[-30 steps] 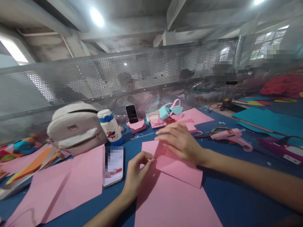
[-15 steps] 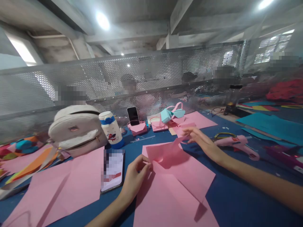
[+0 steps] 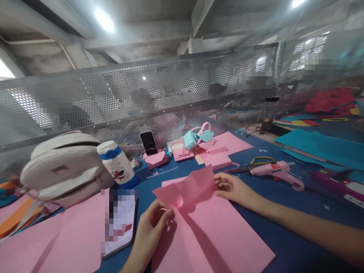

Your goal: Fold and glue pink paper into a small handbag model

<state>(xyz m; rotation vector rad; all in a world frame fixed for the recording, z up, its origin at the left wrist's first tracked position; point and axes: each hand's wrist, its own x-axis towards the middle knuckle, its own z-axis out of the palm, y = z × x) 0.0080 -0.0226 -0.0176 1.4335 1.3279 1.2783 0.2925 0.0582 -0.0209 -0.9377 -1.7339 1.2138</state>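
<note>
Right hand (image 3: 230, 187) at pink sheet (image 3: 213, 235) edge

Two ceiling lamps (image 3: 104, 19) above the perforated screen (image 3: 182, 83) give fairly bright, even light, with hazy glare washing over the beams (image 3: 199, 15), and a window (image 3: 309, 49) glows pale beyond the screen's right end. Below the screen, a soft shadow lies on the pink sheet (image 3: 236, 242) under its raised fold. The wide lens bows the screen, the edges smear, and pixelated patches dot its mesh.
</note>
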